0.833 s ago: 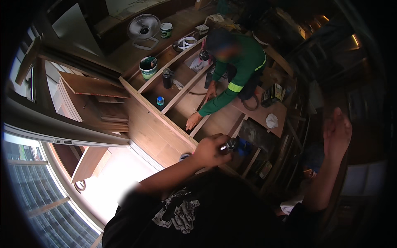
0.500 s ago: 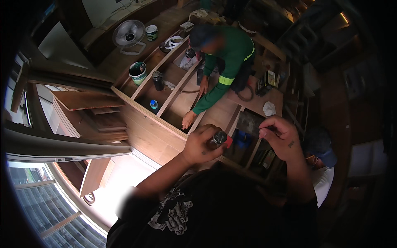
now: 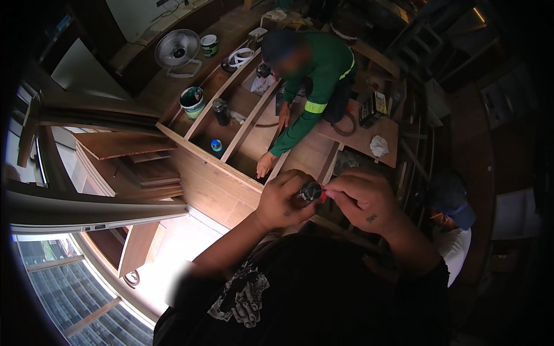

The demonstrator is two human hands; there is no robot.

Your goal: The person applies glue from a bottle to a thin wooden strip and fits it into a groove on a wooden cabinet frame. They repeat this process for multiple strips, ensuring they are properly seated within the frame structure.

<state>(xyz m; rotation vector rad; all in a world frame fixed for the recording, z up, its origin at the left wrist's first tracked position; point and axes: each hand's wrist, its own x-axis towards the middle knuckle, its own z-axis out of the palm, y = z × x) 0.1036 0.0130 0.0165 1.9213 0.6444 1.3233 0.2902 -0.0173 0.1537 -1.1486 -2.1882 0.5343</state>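
My left hand (image 3: 284, 202) is wrapped round a dark, round-topped object (image 3: 311, 191) with a red part at its right side. Its kind is hard to make out. Beside it, my right hand (image 3: 363, 199) has thumb and forefinger pinched close to the red part. A thin sliver shows at those fingertips, too small to name. Both hands are held up in front of my chest, above a wooden frame (image 3: 231, 164) divided into compartments.
A co-worker in a green sleeve (image 3: 297, 130) leans over the frame. Inside stand a blue-capped bottle (image 3: 216, 145) and a dark canister (image 3: 220, 112). A paint bucket (image 3: 192, 104) and a fan (image 3: 178, 51) are beyond. Another person's cap (image 3: 456, 202) is close on my right.
My right hand has moved left and in toward the dark object, its fingertips now by the red part. My left hand stays nearly where it was.
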